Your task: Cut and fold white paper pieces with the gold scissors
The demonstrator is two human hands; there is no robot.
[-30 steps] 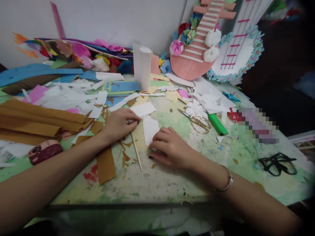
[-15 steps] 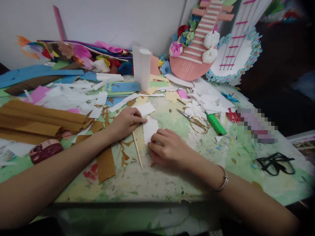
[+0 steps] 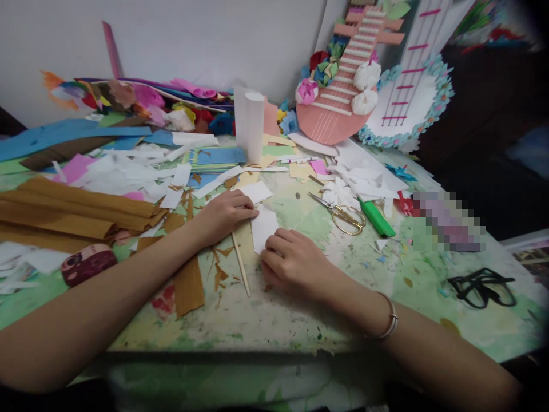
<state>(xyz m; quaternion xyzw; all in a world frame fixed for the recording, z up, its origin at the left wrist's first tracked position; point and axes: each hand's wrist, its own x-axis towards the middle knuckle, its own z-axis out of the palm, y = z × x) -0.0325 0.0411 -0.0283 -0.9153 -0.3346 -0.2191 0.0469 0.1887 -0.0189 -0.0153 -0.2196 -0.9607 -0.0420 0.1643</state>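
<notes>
A small piece of white paper (image 3: pixel 263 222) lies on the table between my hands. My left hand (image 3: pixel 227 214) holds its upper left edge with the fingers pressed together. At its lower right, my right hand (image 3: pixel 298 260) has curled fingers closed on the near edge; the fingertips are partly hidden. A thin wooden stick (image 3: pixel 241 266) rests below my left hand, pointing towards me. Another folded white paper (image 3: pixel 257 191) lies just beyond. A strip of brown crepe paper (image 3: pixel 190 289) is under my left forearm, with brown scraps (image 3: pixel 220 274) beside it.
Gold-handled scissors (image 3: pixel 347 219) and a green tube-like object (image 3: pixel 377 217) lie to the right, with black-framed glasses (image 3: pixel 482 288) nearer the edge. Folded brown crepe paper (image 3: pixel 77 209) and a maroon case (image 3: pixel 88 264) are left. Decorated paper instruments (image 3: pixel 337 117) lean at the back.
The whole view has shifted slightly. Both hands stay at the white paper, with the left fingers a little more bent over it.
</notes>
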